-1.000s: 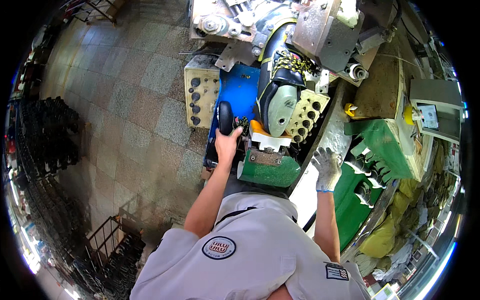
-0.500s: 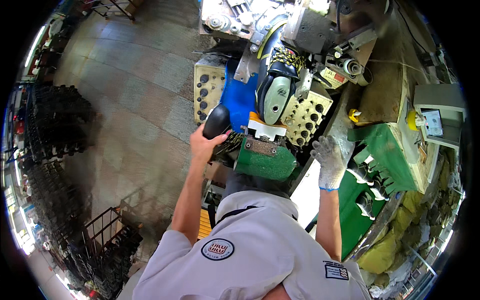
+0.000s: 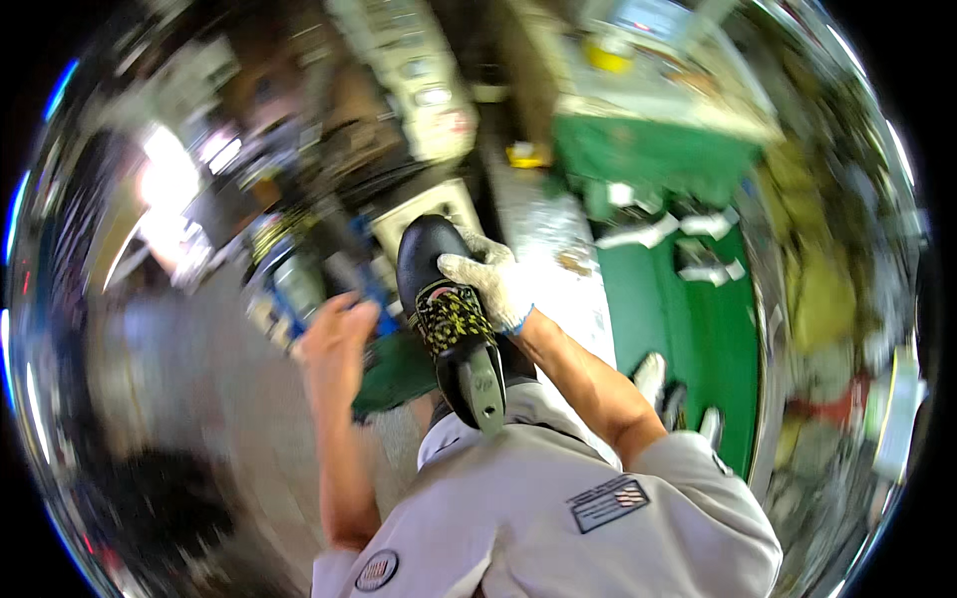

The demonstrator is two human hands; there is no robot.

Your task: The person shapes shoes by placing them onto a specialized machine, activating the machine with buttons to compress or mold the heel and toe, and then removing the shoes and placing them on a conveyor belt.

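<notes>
My right hand [image 3: 488, 281], in a white knitted glove, grips a black shoe [image 3: 431, 257] by its side near the toe. The shoe has yellow-and-black laces [image 3: 451, 317] and hangs in front of my waist, toe pointing away from me. A grey-green shoe last [image 3: 485, 391] fills its heel opening. To its left is my bare left hand [image 3: 337, 334], smeared by motion, so its fingers are unclear. Just beyond that hand, a second laced shoe [image 3: 296, 284] on a last sits blurred at the machine.
At right, a conveyor with a green belt [image 3: 683, 344] carries several shoes. Beyond it stands a bench with a green cloth [image 3: 648, 149] and a yellow tape roll [image 3: 608, 52]. The machine's beige control panel [image 3: 444, 204] lies behind the held shoe.
The view has swung right, toward the conveyor. My left hand has let go of its black shoe; my gloved right hand, empty before, now holds a black shoe near my body.
</notes>
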